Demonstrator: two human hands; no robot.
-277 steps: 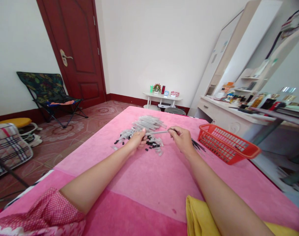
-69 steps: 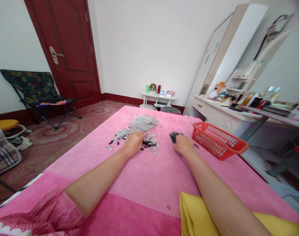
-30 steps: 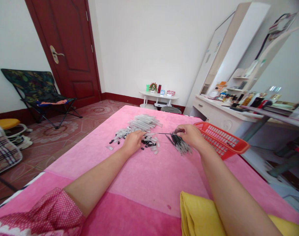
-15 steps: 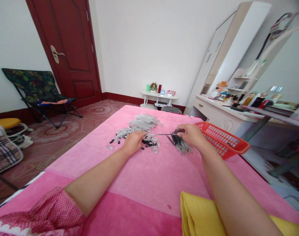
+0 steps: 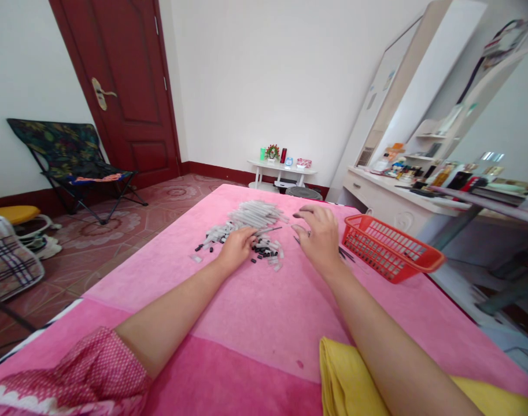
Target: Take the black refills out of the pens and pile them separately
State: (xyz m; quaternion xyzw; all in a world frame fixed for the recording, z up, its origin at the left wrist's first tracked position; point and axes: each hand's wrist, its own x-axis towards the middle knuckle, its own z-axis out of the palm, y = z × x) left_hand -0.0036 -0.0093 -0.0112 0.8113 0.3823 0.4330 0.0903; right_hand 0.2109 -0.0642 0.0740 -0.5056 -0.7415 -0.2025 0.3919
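My left hand (image 5: 237, 247) is closed at the near side of the pen parts, pinching a thin dark stick like a pen refill (image 5: 271, 230) that points to the right. Just beyond it lies a heap of translucent white pen barrels (image 5: 255, 212). Small clear caps (image 5: 215, 233) and black plugs (image 5: 264, 252) are scattered around the fingers. My right hand (image 5: 319, 234) is open with its fingers apart, over the bundle of dark refills. Most of that bundle is hidden by the hand; a few refill ends (image 5: 347, 254) show beside the wrist.
A red plastic basket (image 5: 389, 248) stands at the right of the pink-covered table (image 5: 246, 312). A folded yellow cloth (image 5: 350, 375) lies at the near right, under my right forearm. Beyond are a dressing table (image 5: 376, 190), a low white stand (image 5: 285, 167) and a folding chair (image 5: 68, 150).
My right hand has let go of the stick, opened and moved slightly up and left. The stick stays in my left hand, now tilted up to the right.
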